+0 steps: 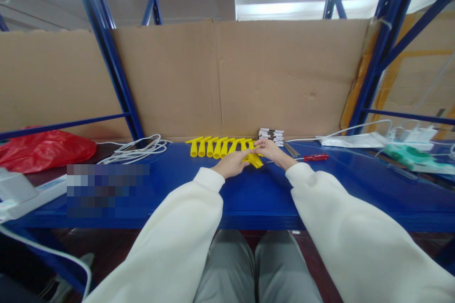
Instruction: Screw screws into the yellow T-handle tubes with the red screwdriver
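A yellow T-shaped plastic piece (256, 161) is held low over the blue tabletop, tilted between my two hands. My left hand (232, 164) is closed around it from the left, thumb and fingers against the yellow plastic. From the right, my right hand (270, 150) reaches over with bent fingers pinched together just above the piece. Whatever its fingertips grip is too small to make out. Behind my hands, several similar yellow pieces (209, 149) with hollow round ends stand in a row; my hands partly cover the right end of that row.
A stack of white, dark-banded items (271, 135) sits behind my right hand. Beside it lie a grey metal strip (292, 150) and a red-handled screwdriver (315, 157). Coiled white cable (138, 150), a red bag (50, 149) and a power strip (35, 196) are left; a green-white packet (414, 157) is right.
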### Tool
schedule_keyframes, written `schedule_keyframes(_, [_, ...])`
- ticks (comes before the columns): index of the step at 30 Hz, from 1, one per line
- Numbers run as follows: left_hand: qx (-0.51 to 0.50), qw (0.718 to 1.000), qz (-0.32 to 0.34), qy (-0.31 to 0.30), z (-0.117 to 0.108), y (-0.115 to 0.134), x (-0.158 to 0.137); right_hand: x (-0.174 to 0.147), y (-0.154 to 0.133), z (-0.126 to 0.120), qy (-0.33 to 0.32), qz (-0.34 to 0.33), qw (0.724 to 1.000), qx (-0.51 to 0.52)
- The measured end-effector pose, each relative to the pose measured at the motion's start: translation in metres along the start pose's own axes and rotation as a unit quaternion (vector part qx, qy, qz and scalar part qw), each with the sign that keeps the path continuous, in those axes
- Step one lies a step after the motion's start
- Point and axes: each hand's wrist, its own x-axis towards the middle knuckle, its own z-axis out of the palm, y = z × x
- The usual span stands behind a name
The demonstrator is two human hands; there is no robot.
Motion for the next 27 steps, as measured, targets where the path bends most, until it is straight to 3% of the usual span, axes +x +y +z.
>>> schedule_keyframes(7, [-0.004, 1.000, 0.019, 0.018, 0.001, 0.000, 0.002, 0.008, 0.001, -0.004, 0.082, -0.027, 0.996, -0.002])
schedule_keyframes(12, [0.005, 0.999, 0.022, 0.024, 0.000, 0.001, 0.003, 0.006, 0.000, -0.005, 0.081, -0.009, 0.997, 0.003])
schedule_keyframes(16, [0.000, 0.999, 0.027, 0.029, 0.000, 0.000, 0.003, -0.003, -0.005, -0.010, -0.028, 0.038, 0.999, 0.012])
schedule_keyframes(20, [-0.004, 0.999, 0.018, 0.040, 0.001, -0.002, 0.003, -0.013, -0.010, -0.019, -0.159, 0.103, 0.980, 0.054])
schedule_keyframes(27, [-0.004, 0.999, 0.014, 0.051, 0.005, -0.007, 0.006, -0.010, -0.003, -0.027, -0.258, 0.132, 0.955, 0.060])
